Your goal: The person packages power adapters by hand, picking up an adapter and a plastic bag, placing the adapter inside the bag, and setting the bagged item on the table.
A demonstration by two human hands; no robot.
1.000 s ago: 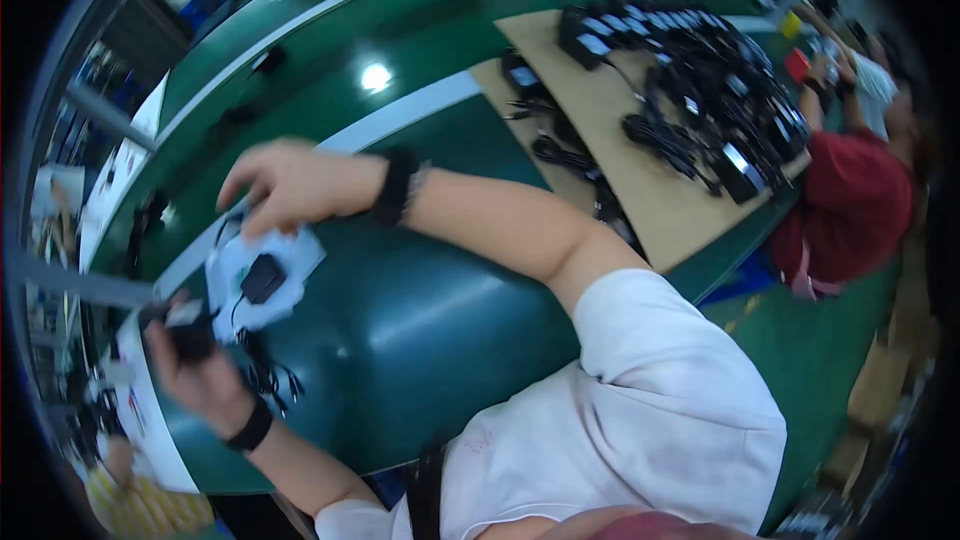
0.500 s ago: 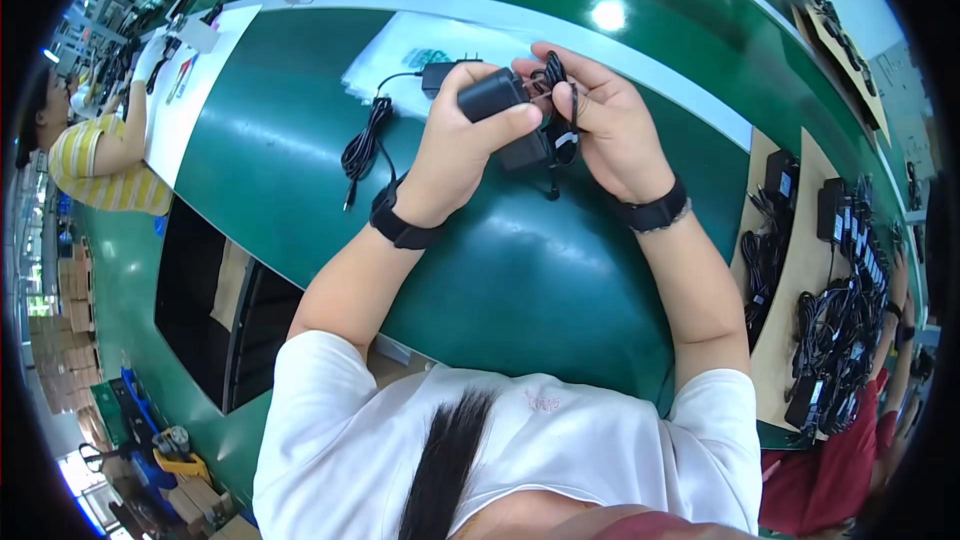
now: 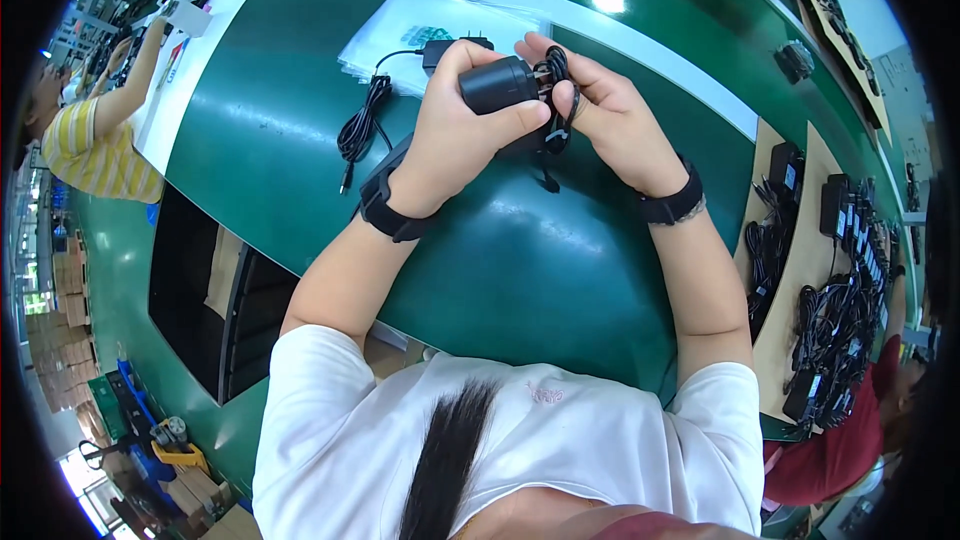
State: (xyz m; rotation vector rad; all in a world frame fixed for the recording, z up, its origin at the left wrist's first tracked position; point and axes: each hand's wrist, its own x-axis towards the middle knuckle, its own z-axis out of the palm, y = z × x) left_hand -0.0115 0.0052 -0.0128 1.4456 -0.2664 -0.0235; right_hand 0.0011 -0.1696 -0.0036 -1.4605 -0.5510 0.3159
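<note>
The fingers of the left hand (image 3: 450,145) clasped a black adapter (image 3: 495,87) above the green table (image 3: 540,290); those of the right hand (image 3: 625,130) grasped a coiled cord (image 3: 557,132). Farther left, another adapter (image 3: 437,56) lay on clear bags (image 3: 450,18).

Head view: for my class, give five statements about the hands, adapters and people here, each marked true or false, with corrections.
1. The left hand holds a black adapter, its prongs toward the right hand. True.
2. The right hand is holding a screwdriver. False: it holds a coiled black cable.
3. Another adapter lies on clear plastic bags. True.
4. Only the right wrist wears a black band. False: there is a black band on the left wrist too.
5. A person in a yellow-striped shirt is at the left. True.
</note>
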